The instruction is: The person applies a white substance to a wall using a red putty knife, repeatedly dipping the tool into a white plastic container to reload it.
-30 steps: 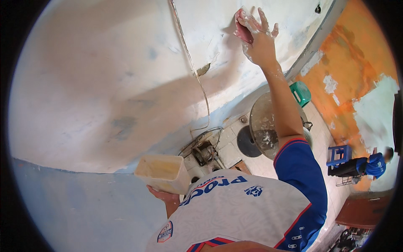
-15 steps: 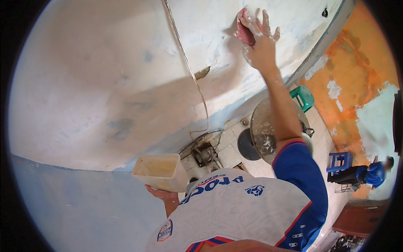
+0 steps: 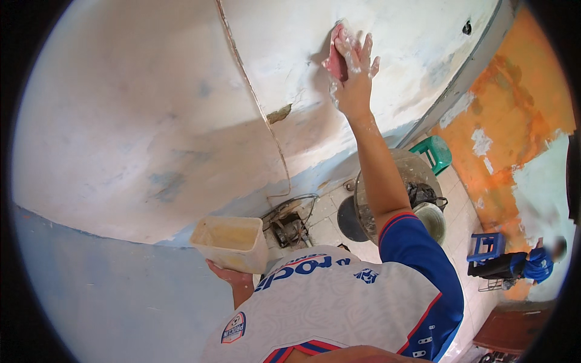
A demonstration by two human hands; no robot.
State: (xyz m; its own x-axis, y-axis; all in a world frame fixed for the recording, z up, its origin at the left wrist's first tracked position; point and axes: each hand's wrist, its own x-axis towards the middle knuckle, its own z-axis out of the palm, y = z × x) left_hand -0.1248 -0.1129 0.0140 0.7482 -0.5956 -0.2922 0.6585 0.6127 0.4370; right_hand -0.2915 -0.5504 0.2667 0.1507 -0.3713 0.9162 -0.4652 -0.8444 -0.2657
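Observation:
My right hand (image 3: 356,75), dusted with white paste, reaches up to the pale wall (image 3: 151,103). It grips a flat pinkish-red putty spreader (image 3: 337,60) against the wall, fingers laid over one face. Low on the left, a whitish rectangular plastic tub (image 3: 245,259) rests in my left hand (image 3: 227,275), which cups it from below. Yellowish residue coats the tub's inside, and its bottom cannot be seen.
A thin cable (image 3: 247,75) runs down the wall past a chipped patch (image 3: 279,114). Below are a round table (image 3: 399,169), a green stool (image 3: 437,151), a blue stool (image 3: 487,246) and a dark machine (image 3: 290,228). Another person (image 3: 537,263) is at the far right.
The view has shifted, so the wall sits further left and lower in the picture. My right hand and the spreader have slid slightly down the wall. The tub stays in my left hand.

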